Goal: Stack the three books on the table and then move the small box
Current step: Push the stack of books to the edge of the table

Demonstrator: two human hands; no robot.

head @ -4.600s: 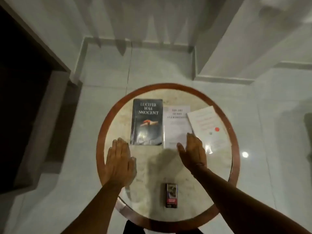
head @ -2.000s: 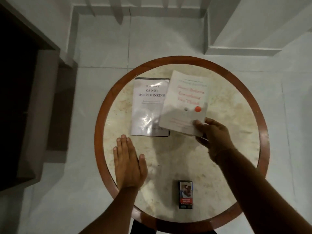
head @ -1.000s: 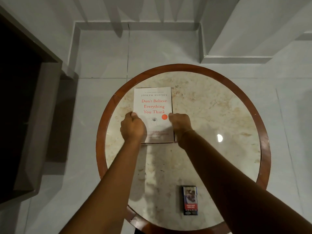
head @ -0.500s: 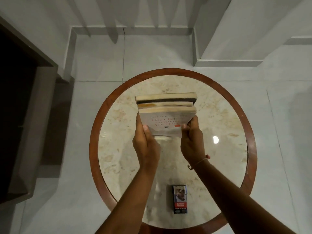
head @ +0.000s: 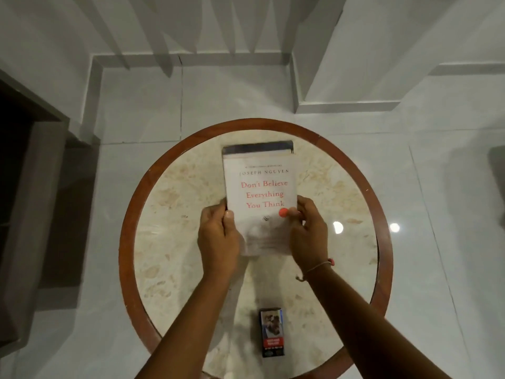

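While both hands clamp book stack point(head: 261, 192) | small box point(head: 271, 332) well nearer

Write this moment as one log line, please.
step: stacking | both hands grip stack of three books, white-covered book on top | left hand | right hand | small dark box untouched, near table edge

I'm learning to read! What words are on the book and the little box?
"JOSEPH NGUYEN": top of the white book's cover.
"Don't Believe Everything You Think": red title, same cover.
Small line above the author's name: too blurred.
Small box: label too small to read.
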